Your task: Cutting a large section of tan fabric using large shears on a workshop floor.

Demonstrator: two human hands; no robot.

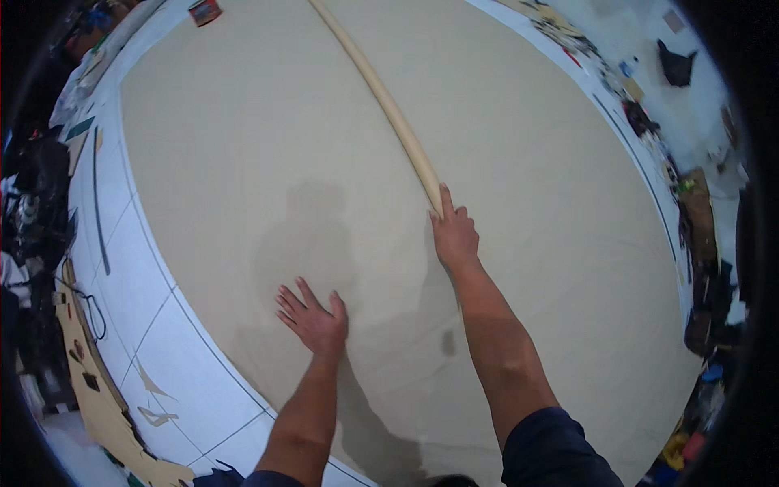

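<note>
A wide sheet of beige fabric [503, 122] covers nearly the whole white table [154, 316], and everything else can be placed against it. Across the sheet, from its far edge toward its middle, lies a long pale wooden stick [381, 93] (bent in appearance only by the lens). The right hand [454, 235] sits at the near end of that stick, index finger stretched along its tip and touching it, the other fingers curled in narrow; it presses rather than grips. The left hand [315, 321] lies flat on the fabric, nearer the person and to the left of the stick's end, fingers spread wide, holding nothing. The two hands are apart, with bare cloth between them, crossed by the person's shadow. Nothing lies on the sheet between the hands and the stick.

Beyond the sheet's far left corner sits a small reddish box [204, 11]. Left of the sheet, past the table's edge, brown cardboard pieces [101, 406] lie on the floor. Right of the sheet, scraps and dark clutter [641, 118] crowd the floor, too small to tell apart.
</note>
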